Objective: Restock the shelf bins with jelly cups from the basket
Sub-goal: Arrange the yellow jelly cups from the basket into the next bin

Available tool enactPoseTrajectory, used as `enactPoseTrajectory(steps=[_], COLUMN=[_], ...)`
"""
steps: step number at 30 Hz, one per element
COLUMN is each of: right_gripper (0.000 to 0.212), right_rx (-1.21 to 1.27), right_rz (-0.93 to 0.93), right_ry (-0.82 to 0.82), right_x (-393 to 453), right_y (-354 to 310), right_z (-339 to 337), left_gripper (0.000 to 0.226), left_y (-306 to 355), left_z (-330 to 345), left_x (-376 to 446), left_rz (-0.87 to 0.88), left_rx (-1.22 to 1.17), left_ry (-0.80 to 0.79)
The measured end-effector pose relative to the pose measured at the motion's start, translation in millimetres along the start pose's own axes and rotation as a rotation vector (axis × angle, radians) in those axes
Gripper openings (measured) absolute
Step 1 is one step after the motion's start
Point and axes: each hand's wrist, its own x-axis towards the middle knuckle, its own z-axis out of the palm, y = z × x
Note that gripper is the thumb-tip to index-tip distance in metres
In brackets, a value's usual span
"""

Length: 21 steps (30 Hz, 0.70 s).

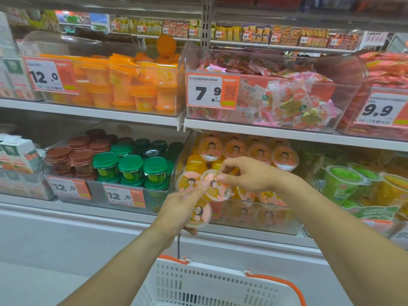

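My left hand grips a yellow jelly cup with a pink cartoon lid in front of the clear shelf bin on the lower shelf. Its index finger reaches up to a second jelly cup, which my right hand pinches by the rim over the bin's front. A third cup stands in the bin just left of them. More of these cups fill the back of the bin. The white basket with orange handles sits below my arms; its contents are out of view.
To the left a bin holds green-lidded and brown-lidded cups. Green cups stand to the right. The upper shelf carries orange cups and pink wrapped sweets. A white chest runs under the shelves.
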Motion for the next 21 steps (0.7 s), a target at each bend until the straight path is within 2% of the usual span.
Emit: enactPoseTrajectory(steps=[2, 5, 9, 11, 17, 21], right_gripper=[0.027, 0.031, 0.034, 0.031, 0.020, 0.013], right_rx=[-0.028, -0.086, -0.141, -0.119, -0.011, 0.096], right_rz=[0.005, 0.027, 0.052, 0.061, 0.058, 0.039], right_ry=[0.029, 0.049, 0.048, 0.044, 0.048, 0.073], right_x=[-2, -6, -10, -11, -13, -14], right_y=[2, 3, 5, 8, 21, 26], right_z=[1, 2, 0, -1, -2, -3], left_gripper=[0.075, 0.052, 0.018, 0.027, 0.071, 0.081], left_y=[4, 13, 19, 24, 23, 22], left_z=[-1, -6, -16, -15, 5, 7], left_x=[0, -1, 2, 4, 2, 4], left_rz=[-0.001, -0.025, 0.166, 0.221, 0.189, 0.188], left_rx=[0.104, 0.192, 0.367, 0.466, 0.788, 0.883], left_ry=[0.020, 0.119, 0.212, 0.165, -0.159, -0.169])
